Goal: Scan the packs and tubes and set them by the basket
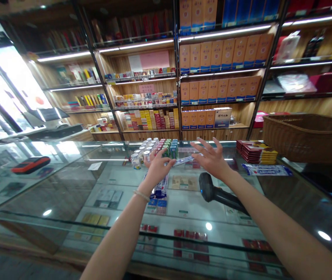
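My left hand (156, 168) is over the glass counter, thumb and fingertips at one end of a slim blue-and-white packet (184, 160). At the packet's other end is my right hand (212, 158), its fingers spread and its thumb side close to the wrapper. Whether the right thumb presses on it is hard to tell. Under my left wrist lie more blue-and-white packets (161, 188), partly covered. A black handheld scanner (207, 187) rests below my right forearm, which hides part of its handle. Behind my left hand stand rows of small cans (150, 144).
Green and pink small packs (170, 146) stand beside the cans. To the right are stacked red-and-yellow packs (256, 151), another blue-and-white packet (266, 170) and a wicker basket (308, 136). An orange-and-black device (31, 165) lies at left. Boxed goods fill the shelves behind.
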The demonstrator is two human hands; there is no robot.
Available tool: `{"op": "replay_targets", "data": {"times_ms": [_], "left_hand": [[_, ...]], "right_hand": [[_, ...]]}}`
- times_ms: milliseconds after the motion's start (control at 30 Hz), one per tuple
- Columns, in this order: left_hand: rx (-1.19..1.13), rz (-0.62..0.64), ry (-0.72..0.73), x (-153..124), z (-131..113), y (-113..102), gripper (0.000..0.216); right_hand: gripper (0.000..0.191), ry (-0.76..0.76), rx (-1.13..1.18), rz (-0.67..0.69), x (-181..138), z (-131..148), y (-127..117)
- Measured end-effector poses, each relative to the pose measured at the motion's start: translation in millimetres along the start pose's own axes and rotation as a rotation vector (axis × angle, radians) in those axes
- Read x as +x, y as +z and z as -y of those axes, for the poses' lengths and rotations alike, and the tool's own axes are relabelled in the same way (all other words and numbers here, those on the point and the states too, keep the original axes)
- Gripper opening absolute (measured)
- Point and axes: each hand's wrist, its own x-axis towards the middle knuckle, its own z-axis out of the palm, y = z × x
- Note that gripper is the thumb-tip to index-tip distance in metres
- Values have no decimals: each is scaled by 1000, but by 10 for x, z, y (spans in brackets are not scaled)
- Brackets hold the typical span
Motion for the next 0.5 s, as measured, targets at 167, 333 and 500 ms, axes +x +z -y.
{"op": "replay_targets", "data": {"times_ms": [167,333,500], "left_hand": [[107,-143,7,-59,-112,-58,28],[253,-218,193,-150,-206,-170,42],[247,-177,275,-179,-243,-151,25]], "right_hand": [[19,137,42,108,48,17,-59],[17,265,100,210,80,41,-75],[21,311,191,313,93,33,-92]]}}
